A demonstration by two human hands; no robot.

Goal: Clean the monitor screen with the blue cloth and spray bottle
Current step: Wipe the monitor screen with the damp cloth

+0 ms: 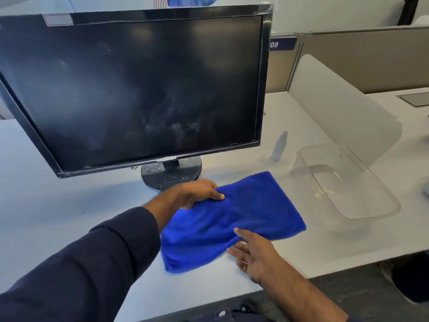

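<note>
Blue cloth (234,219) is lying flat-ish on the white table (69,205), folded, directly in front of the monitor (139,89) stand base (171,173). Its long axis is running diagonally, from near-left toward far-right.

Left hand (199,191) is gripping the cloth's far-left edge, thumb on top and fingers curled under the fold. Right hand (250,254) is hovering at the cloth's near edge, fingers straight and relaxed. The fingertips look to be touching or just beside the fabric, and I can't tell which. It is holding nothing.

Spray bottle (279,146) is standing upright on the table, past the monitor's lower right corner, well apart from both hands. It is sitting beyond the cloth, forward and to the right. The right hand is nearer and has the clear line, with the cloth between it and the bottle. A clear plastic tub (380,205) is sitting to the right of the cloth and bottle.

Screen is showing smudges and streaks, mostly in the lower centre, so cleaning is looking not yet done, or not yet finished.

My read is that the cloth is being picked up or sorted for the wipe. The key geometry is that the screen is sitting above and behind the cloth, tilted toward the left of the view, so the left hand is already positioned to lift straight up onto it. The free right hand would be the one reaching forward-right for the bottle. A risk there is knocking the bottle against the tub or the monitor edge.
</note>
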